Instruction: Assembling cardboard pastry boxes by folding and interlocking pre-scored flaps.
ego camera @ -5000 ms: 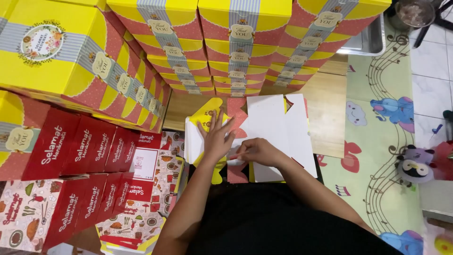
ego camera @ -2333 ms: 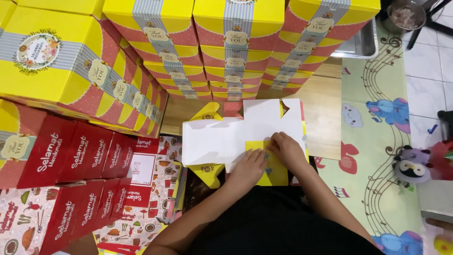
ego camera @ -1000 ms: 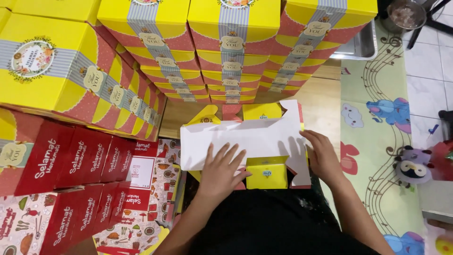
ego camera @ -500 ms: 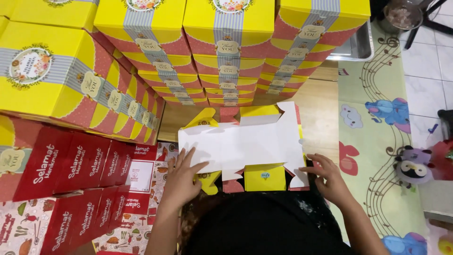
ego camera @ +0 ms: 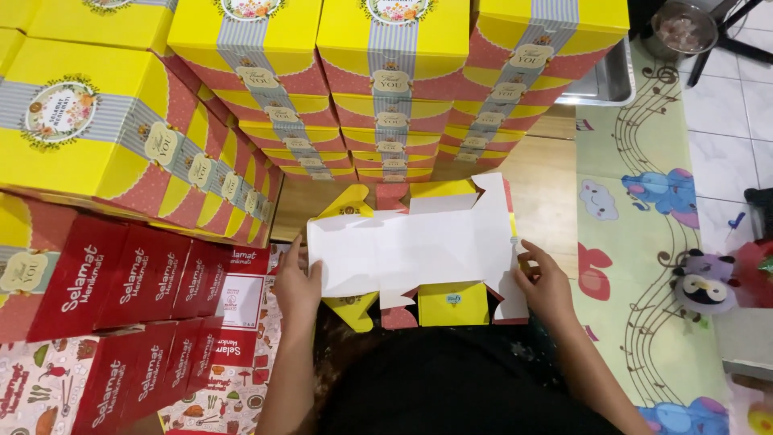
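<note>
1. The left hand (ego camera: 296,283) pinches the left edge of an unfolded box blank (ego camera: 415,246), fingers curled over the white inner face.
2. The right hand (ego camera: 546,282) grips the blank's right edge near a red side panel, thumb on top.
3. The blank lies flat on the wooden floor (ego camera: 547,173) in front of the person, white side up, yellow and red flaps poking out around it.
4. By my judgement the folding is barely begun: no wall stands, no flap is tucked.
5. Behind it rise stacks of finished yellow boxes (ego camera: 386,89); to the left, red boxes (ego camera: 129,282).
6. A patterned play mat (ego camera: 644,242) lies to the right.
</note>
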